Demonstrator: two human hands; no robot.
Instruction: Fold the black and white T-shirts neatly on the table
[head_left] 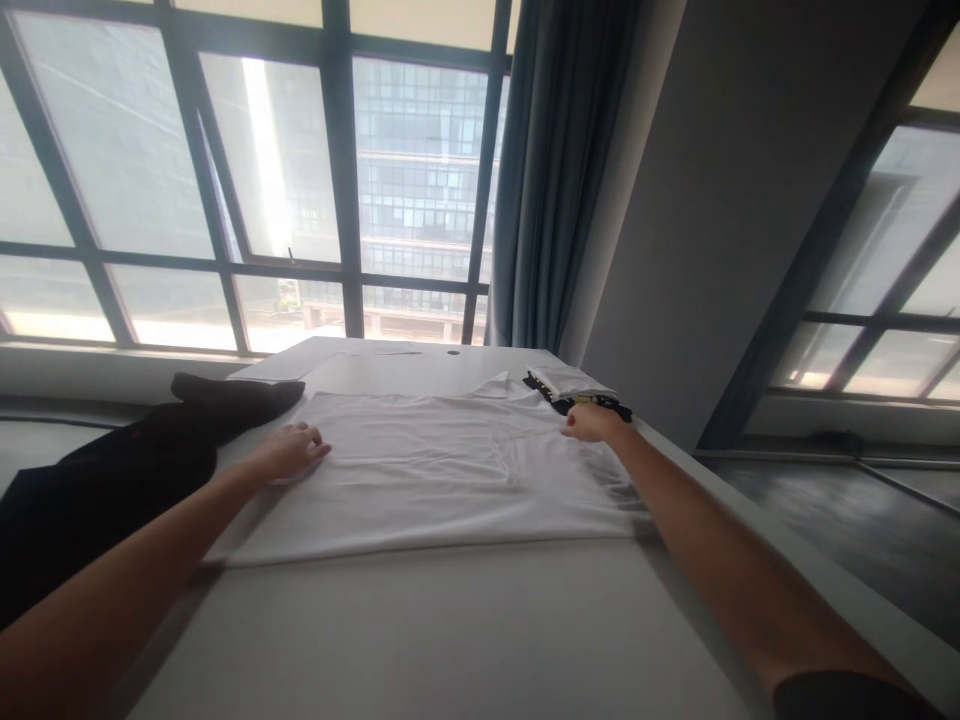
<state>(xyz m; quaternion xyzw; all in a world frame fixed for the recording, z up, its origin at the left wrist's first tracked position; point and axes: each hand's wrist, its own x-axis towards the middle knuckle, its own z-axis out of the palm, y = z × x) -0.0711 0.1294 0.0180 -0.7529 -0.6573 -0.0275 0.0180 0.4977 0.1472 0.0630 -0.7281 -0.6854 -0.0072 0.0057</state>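
Note:
A white shirt (442, 470) lies spread flat across the white table (420, 640), its collar toward the far end. My left hand (294, 450) rests palm down on the shirt's left edge, fingers together and a little spread at the tips. My right hand (592, 423) lies on the shirt's far right part, near the shoulder, fingers curled against the cloth. Whether either hand pinches the cloth I cannot tell.
A black garment (142, 460) hangs over the table's left edge. A folded white and black piece with yellow print (574, 388) sits at the far right corner. Large windows (247, 180) and a blue curtain (555, 170) stand behind the table; a dark floor (847, 520) lies to the right.

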